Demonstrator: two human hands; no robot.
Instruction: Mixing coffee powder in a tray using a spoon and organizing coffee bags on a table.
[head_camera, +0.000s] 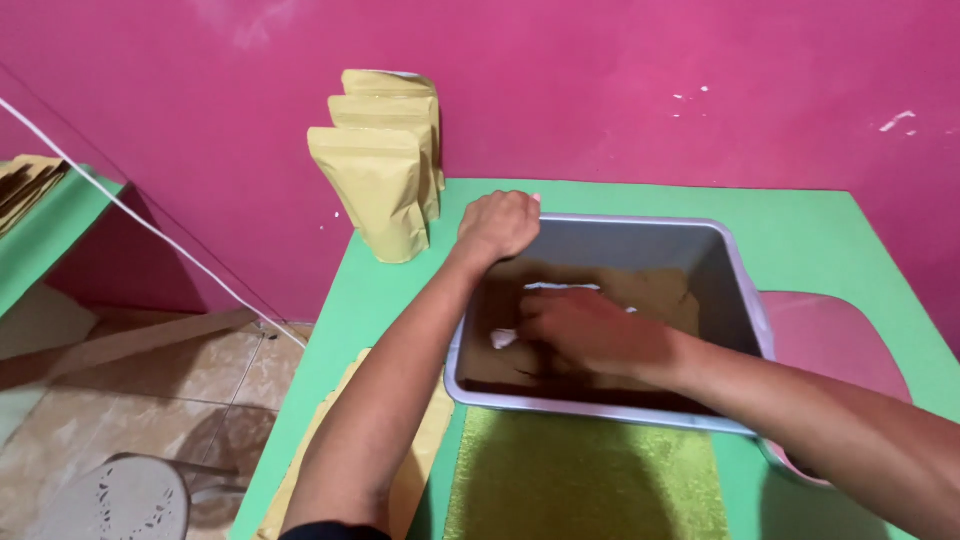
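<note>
**Both hands at the grey tub, right one down in the powder**

Grey plastic tub (735, 270) sits on the green bench (850, 230), near the pink wall. It is partly filled with brown powder (655, 290), heaped higher toward the far right, thin and dark near the front wall.

Left hand (497, 225) is closed in a fist over the tub's far-left corner rim; looks like it's bracing the tub so it doesn't slide.

Right hand (575, 330) is inside the tub, low over the powder, fingers curled around something white (503, 338). Blurred, so can't tell what it is or how firm the grip is. A pale streak shows in the powder just beyond the hand.

Three tan stand-up pouches (385, 175) stand upright in a row by the wall, just left of the tub. Green textured mat (585, 475) lies in front of the tub, a pink lid-like piece (840, 345) at its right. Flat tan sheets (425, 450) lie at the bench's left edge.
</note>
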